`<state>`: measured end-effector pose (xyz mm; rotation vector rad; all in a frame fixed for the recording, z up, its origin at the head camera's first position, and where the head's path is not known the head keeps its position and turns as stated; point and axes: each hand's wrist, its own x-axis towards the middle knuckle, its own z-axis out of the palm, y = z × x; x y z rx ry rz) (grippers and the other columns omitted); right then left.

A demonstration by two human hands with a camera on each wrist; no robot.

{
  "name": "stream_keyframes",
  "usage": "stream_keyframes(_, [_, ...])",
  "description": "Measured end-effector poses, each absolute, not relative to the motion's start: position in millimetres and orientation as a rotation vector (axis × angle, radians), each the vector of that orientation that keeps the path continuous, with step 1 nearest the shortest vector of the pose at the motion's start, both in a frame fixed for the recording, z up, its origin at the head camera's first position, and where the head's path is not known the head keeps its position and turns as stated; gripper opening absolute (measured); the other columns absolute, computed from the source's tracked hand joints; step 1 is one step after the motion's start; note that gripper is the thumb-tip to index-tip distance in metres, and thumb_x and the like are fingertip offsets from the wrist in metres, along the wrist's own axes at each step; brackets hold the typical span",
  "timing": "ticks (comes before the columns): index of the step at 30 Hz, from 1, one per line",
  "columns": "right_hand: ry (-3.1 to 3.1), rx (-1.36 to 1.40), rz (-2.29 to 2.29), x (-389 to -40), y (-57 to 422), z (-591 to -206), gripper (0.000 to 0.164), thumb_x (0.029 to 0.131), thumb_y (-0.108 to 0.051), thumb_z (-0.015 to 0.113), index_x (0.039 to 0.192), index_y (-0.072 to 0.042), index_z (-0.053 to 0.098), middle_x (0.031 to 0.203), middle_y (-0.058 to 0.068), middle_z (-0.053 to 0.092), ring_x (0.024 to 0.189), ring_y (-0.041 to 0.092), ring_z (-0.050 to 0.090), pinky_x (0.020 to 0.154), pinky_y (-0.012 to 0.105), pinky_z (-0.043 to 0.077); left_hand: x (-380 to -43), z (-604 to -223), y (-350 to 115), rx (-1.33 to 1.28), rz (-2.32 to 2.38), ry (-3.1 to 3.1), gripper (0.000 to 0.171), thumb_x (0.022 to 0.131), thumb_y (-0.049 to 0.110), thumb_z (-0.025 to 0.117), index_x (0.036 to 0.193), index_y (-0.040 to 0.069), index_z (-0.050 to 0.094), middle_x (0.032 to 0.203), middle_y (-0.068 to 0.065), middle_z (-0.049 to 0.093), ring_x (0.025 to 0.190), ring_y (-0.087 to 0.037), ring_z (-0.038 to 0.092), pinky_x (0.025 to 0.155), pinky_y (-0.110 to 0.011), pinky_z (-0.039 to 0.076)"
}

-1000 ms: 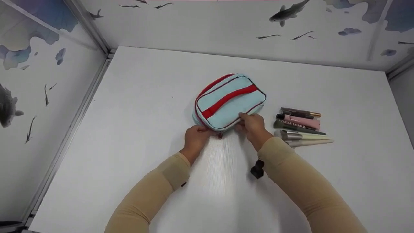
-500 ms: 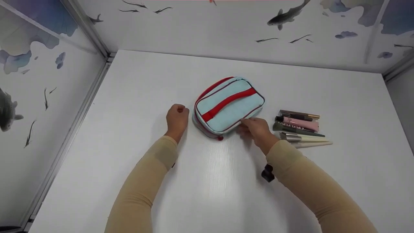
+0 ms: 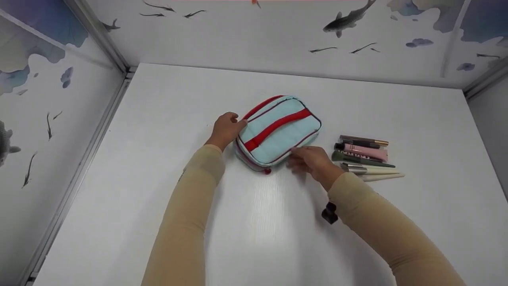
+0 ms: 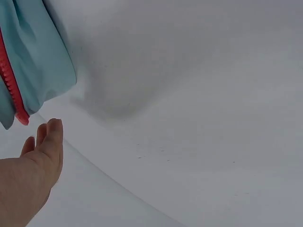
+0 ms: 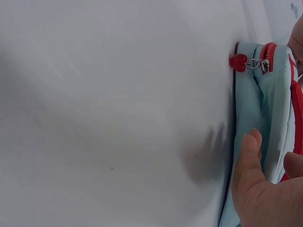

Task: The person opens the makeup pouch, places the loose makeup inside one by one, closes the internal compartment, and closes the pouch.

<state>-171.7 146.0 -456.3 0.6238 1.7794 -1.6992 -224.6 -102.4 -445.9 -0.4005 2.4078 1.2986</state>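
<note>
A light blue zip pouch [image 3: 274,141] with a red strap [image 3: 278,129] and dark red piping lies on the table. Its metal zip pull [image 5: 263,66] carries a red heart charm [image 5: 238,62] at the near corner. At the pouch's left edge is my left hand [image 3: 227,129], thumb side against it; the left wrist view shows its fingers [image 4: 55,132] extended, below the red zip [image 4: 10,78]. My right hand [image 3: 313,161] is at the near right edge, thumb by the top face and fairly straight fingers [image 5: 248,161] along the side wall.
Right of the pouch lies a row of makeup items: slim dark tubes [image 3: 363,142], a pink tube [image 3: 367,151], a dark green brush [image 3: 363,159] and pale-handled brushes [image 3: 375,171]. Walls with painted fish [image 3: 349,19] border the white table [image 3: 166,103] behind and at left.
My left hand has left the charm corner, swung out to the left and come up against the pouch's left edge. My right hand stays at the near right edge, its grip loosened.
</note>
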Motion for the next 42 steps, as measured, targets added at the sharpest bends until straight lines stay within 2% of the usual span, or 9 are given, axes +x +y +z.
stream_keyframes(6, [1.815,0.602,-1.715,-172.6,142.9,-457.2,0.029,0.097,-0.017,0.057,0.118,0.002,0.055,0.089,0.007,0.065,0.086,0.019,0.069,0.083,0.032,0.054,-223.8,-446.7,-98.3,-0.311,1.296,2.484,0.045,0.099,0.029,0.049,0.137,0.005,0.048,0.134,-0.01,0.052,0.121,-0.021,0.048,0.104,-0.034,0.04])
stream_keyframes(14, [1.825,0.604,-1.697,-173.7,147.1,-459.0,0.023,0.098,-0.016,0.055,0.113,0.001,0.055,0.094,0.009,0.063,0.089,0.021,0.067,0.084,0.032,0.054,-216.3,-448.1,-97.6,-0.307,1.285,2.469,0.037,0.099,0.024,0.051,0.132,0.005,0.052,0.13,-0.009,0.054,0.117,-0.02,0.049,0.101,-0.033,0.043])
stream_keyframes(22, [1.876,0.6,-1.669,-174.4,152.4,-457.1,0.015,0.097,-0.013,0.055,0.107,-0.001,0.055,0.089,0.005,0.061,0.082,0.015,0.062,0.082,0.029,0.053,-205.3,-450.6,-99.1,-0.318,1.297,2.427,0.035,0.096,0.024,0.054,0.125,0.003,0.053,0.122,-0.009,0.056,0.108,-0.021,0.051,0.095,-0.033,0.046])
stream_keyframes(28, [1.916,0.563,-1.617,-173.7,156.8,-455.9,0.023,0.098,-0.013,0.053,0.117,0.001,0.053,0.099,0.007,0.059,0.091,0.017,0.059,0.092,0.033,0.05,-193.9,-447.2,-97.4,-0.357,1.274,2.395,0.034,0.093,0.023,0.055,0.12,0.002,0.056,0.118,-0.01,0.058,0.103,-0.022,0.051,0.091,-0.034,0.047])
stream_keyframes(34, [1.964,0.52,-1.542,-176.5,163.4,-457.1,0.029,0.098,-0.014,0.053,0.122,0.002,0.051,0.109,0.009,0.057,0.097,0.018,0.056,0.095,0.033,0.047,-181.0,-444.9,-94.3,-0.324,1.261,2.387,0.033,0.09,0.018,0.056,0.116,-0.002,0.059,0.114,-0.012,0.06,0.099,-0.021,0.052,0.087,-0.032,0.047])
stream_keyframes(42, [1.984,0.466,-1.486,-179.3,173.2,-456.1,0.04,0.099,-0.015,0.051,0.134,0.003,0.045,0.121,0.013,0.054,0.105,0.021,0.054,0.098,0.034,0.046,-170.0,-442.7,-90.3,-0.363,1.242,2.293,0.028,0.091,0.019,0.058,0.112,0.001,0.058,0.1,-0.007,0.059,0.09,-0.018,0.053,0.079,-0.028,0.048])
